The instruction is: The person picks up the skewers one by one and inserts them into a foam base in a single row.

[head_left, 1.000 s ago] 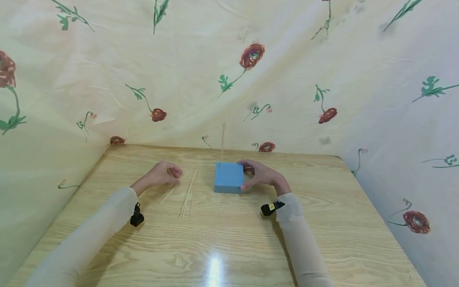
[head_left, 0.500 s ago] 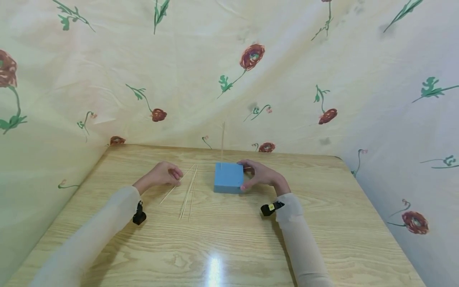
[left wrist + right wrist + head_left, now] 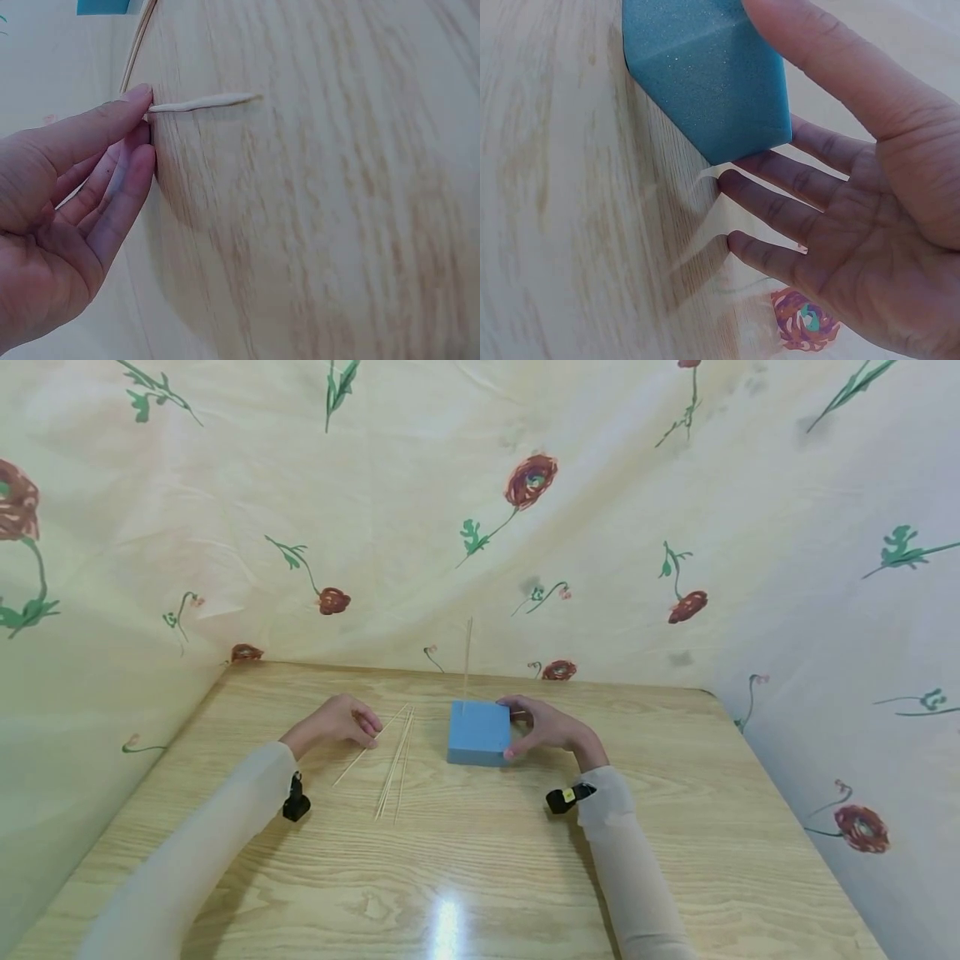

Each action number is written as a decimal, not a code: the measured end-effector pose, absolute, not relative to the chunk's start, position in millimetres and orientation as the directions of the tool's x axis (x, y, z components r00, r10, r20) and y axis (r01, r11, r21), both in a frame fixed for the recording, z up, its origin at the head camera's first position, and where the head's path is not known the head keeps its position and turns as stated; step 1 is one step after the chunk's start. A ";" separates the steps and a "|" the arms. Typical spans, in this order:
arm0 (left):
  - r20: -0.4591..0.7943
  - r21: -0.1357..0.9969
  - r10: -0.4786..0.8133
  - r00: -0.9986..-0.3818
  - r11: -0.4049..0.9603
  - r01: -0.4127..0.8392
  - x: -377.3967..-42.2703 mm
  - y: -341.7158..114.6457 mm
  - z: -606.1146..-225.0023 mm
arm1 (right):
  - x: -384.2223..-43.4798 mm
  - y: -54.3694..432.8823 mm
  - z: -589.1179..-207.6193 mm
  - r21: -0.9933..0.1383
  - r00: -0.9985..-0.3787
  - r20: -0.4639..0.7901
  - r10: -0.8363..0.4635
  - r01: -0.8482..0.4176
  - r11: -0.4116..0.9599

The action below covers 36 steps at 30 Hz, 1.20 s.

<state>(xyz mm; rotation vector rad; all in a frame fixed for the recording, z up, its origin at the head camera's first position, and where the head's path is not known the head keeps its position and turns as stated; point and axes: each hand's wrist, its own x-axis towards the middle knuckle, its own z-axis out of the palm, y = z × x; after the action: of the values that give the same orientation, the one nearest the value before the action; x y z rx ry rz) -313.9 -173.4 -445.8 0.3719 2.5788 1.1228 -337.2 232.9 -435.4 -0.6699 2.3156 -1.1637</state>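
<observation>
In the head view my left hand (image 3: 341, 722) is at the left of the loose skewers. Its thumb and fingertips pinch one thin wooden skewer (image 3: 349, 767), which slants low over the table; the pointed end (image 3: 217, 100) juts out past the fingertips in the left wrist view. My right hand (image 3: 551, 727) grips a blue foam block (image 3: 480, 725) from its right side, thumb at the near corner and fingers toward the far one. Another skewer (image 3: 468, 652) stands upright in the block's far left part. In the right wrist view the block (image 3: 712, 82) sits against the thumb and fingers.
Several loose skewers (image 3: 392, 772) lie in a narrow bunch between my left hand and the block. The wooden table (image 3: 480, 852) ends at a flower-patterned cloth (image 3: 405, 527) behind and at both sides. Each sleeve carries a small black wrist camera (image 3: 297, 802).
My left wrist and forearm have edged slightly to the right, while its fingertips stay on the same skewer. The right hand and the block hold their place.
</observation>
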 end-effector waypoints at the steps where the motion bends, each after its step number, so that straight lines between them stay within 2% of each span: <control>1: -0.175 0.743 0.351 -0.920 0.660 0.111 -313.9 -173.5 -445.2 | -336.9 232.9 -435.4 -0.825 -0.776 -0.182 -0.604 -0.213 0.523; 17: -0.255 0.728 0.364 -0.896 0.682 0.070 -316.1 -178.9 -441.9 | -335.0 232.3 -435.0 -0.829 -0.780 -0.175 -0.600 -0.213 0.517; 36: -0.210 0.760 0.395 -0.894 0.641 0.104 -311.5 -179.8 -443.7 | -333.8 231.5 -435.4 -0.829 -0.778 -0.172 -0.604 -0.217 0.516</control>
<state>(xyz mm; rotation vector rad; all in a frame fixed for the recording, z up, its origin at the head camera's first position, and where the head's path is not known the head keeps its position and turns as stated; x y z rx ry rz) -311.5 -179.8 -443.7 0.3973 2.5050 1.1283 -333.8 231.5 -435.4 -0.6727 2.3166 -1.1776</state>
